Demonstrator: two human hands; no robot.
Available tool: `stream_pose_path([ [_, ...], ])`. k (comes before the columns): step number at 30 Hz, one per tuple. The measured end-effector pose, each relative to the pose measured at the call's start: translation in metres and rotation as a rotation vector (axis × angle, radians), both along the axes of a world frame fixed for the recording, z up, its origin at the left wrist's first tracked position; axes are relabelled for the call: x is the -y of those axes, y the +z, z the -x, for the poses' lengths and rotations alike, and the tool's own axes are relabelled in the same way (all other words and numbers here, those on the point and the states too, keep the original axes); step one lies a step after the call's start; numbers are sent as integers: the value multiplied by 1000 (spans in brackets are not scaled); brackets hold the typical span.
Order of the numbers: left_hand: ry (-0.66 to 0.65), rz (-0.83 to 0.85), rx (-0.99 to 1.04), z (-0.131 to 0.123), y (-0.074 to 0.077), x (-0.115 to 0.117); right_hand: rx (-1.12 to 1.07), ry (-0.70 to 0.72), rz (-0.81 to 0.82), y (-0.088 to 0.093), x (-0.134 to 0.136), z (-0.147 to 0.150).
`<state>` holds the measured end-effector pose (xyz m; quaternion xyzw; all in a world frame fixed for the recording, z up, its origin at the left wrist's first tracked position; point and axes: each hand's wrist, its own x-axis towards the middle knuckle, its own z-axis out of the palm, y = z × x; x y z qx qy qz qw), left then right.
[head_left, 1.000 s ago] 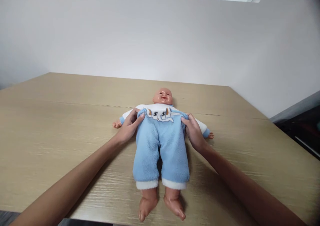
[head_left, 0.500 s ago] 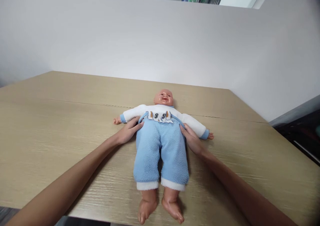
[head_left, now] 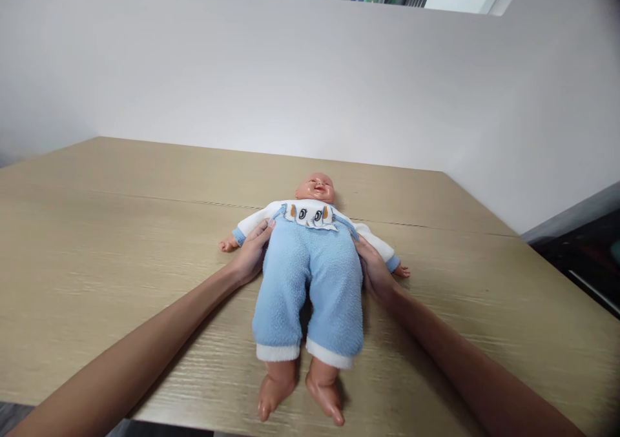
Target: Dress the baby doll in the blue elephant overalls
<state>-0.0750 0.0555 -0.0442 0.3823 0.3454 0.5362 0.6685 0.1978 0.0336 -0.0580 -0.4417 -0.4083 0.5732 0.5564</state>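
A baby doll (head_left: 310, 275) lies face up on the wooden table, its head toward the wall and its bare feet toward me. It wears light blue fleece trousers with white cuffs, a white long-sleeved top and a bib with an animal face. My left hand (head_left: 255, 250) grips the doll's side at the waist, thumb on the front of the trousers. On the opposite side, my right hand (head_left: 374, 263) holds the other flank near the strap. Fingers of both hands are partly hidden beside and beneath the body. The doll's arms stretch out sideways beyond my hands.
The wooden table (head_left: 121, 230) has a seam running across it. Behind it rises a white partition wall (head_left: 290, 75). A dark object (head_left: 581, 263) stands past the table's right edge. The near table edge lies just below the doll's feet.
The doll's midsection has come up slightly and its feet have shifted a little up and left. Its arms have sagged lower, and both hands have closed further around its sides.
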Motion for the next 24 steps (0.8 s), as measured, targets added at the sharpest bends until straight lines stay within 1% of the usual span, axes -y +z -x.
stream_pose_path([
  [6, -21, -5, -22, 4, -2, -3, 35, 53, -9, 6, 1, -1],
  [11, -136, -34, -91, 11, -4, -7, 4, 40, -45, 12, -1, 0],
  [13, -165, -82, -163, 15, -2, -8, -10, 8, -67, 11, -2, -1],
  [15, -169, -169, -316, 22, 1, -9, 6, -8, -80, 10, -4, -5],
  [17, -151, -282, -526, 31, 5, -11, 90, 31, -99, 11, -4, -14],
  [20, -133, -456, -815, 46, 7, -17, 350, 211, -141, 18, -2, -34],
  [22, -175, -570, -921, 56, 8, -22, 549, 322, -179, 23, -1, -48],
  [24, -240, -645, -942, 63, 7, -26, 709, 356, -239, 26, -2, -59],
])
